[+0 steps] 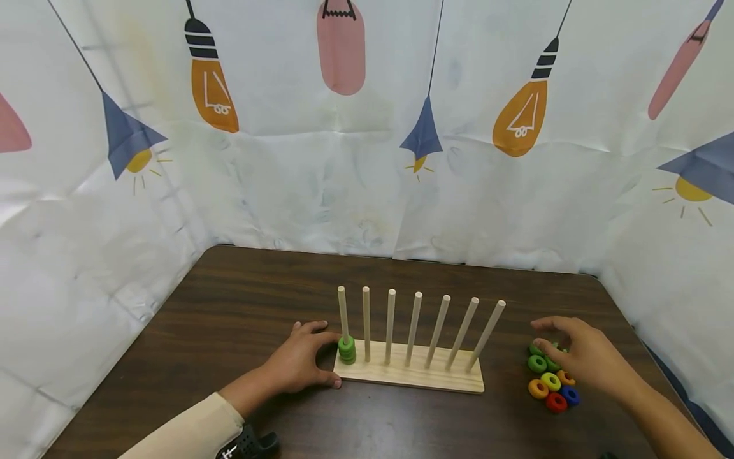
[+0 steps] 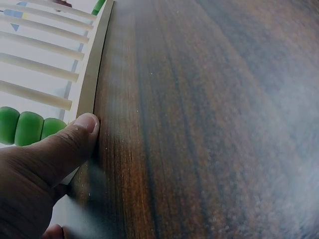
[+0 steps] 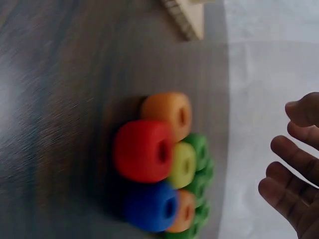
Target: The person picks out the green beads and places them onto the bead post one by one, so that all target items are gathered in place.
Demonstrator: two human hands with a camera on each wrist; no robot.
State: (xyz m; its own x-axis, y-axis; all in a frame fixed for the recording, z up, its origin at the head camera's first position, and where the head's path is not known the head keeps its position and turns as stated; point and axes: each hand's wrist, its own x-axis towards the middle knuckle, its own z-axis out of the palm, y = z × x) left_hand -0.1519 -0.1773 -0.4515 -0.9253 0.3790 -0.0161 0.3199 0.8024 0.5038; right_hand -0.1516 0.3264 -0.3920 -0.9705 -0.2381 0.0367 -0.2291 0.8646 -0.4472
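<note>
Here, left fingers (image 1: 327, 379) grip the rack (image 1: 410, 372) holding green rings (image 1: 346, 350); right fingers (image 1: 555, 324) spread wide.

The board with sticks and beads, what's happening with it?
A person's left hand holds the left end of the board. Green beads sit on the leftmost stick; the other six sticks are bare. The right hand is near the loose beads on the table, holding nothing.

I've got left hand (image 1: 299, 361) gripping, lower centre-left; right hand (image 1: 593, 357) lower right, raised, fingers loosely bent.
</note>
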